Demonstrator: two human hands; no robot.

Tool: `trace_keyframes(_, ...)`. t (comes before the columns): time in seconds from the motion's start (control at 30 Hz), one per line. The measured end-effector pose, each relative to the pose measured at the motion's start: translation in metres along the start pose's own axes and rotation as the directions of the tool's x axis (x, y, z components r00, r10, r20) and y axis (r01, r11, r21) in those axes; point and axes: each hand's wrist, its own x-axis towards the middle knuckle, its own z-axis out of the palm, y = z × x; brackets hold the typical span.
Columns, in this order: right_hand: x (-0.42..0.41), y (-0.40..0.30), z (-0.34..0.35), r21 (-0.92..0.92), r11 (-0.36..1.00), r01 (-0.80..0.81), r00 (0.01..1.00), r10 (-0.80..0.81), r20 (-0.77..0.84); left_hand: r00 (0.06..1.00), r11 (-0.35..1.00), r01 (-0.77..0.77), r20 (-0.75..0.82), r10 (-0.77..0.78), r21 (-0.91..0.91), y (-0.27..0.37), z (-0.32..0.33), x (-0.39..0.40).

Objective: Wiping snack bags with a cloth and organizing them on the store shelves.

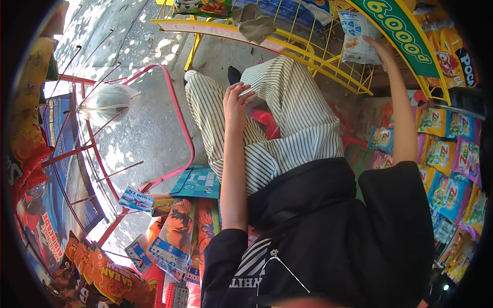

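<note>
My right hand (378, 48) reaches out to the upper right and grips the right edge of a silvery-white snack packet (355, 38). One finger or thumb lies across the packet's front; the other fingers are hidden behind it. The packet is upright at the yellow wire rack (339, 71), but I cannot tell whether it touches the wires. Above my left thigh, my left hand (237, 102) hangs with loosely bent fingers slightly apart and nothing in them. Striped trousers (304, 111) cover my bent legs.
A grey cloth (252, 23) hangs over the rack's yellow front rail. Pink-red metal tubing (175, 100) and a rack with protruding hooks (92, 142) stand left, with a tied plastic bag (106, 103). Colourful packets (441, 154) hang right. Orange snack bags (115, 279) lie lower left.
</note>
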Motion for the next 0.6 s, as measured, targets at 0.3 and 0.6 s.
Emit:
trace_keyframes(0.3,-0.036,-0.09,0.013,0.2,0.933,-0.299,0.913,0.218,0.345,0.997,0.996,-0.057,-0.038,0.06,0.073,0.004,-0.008,-0.004)
trace_keyframes(0.6,-0.152,-0.175,-0.047,-0.012,0.705,0.71,0.651,-0.662,-0.372,0.845,0.978,-0.013,0.521,0.121,-0.207,0.032,0.066,-0.065)
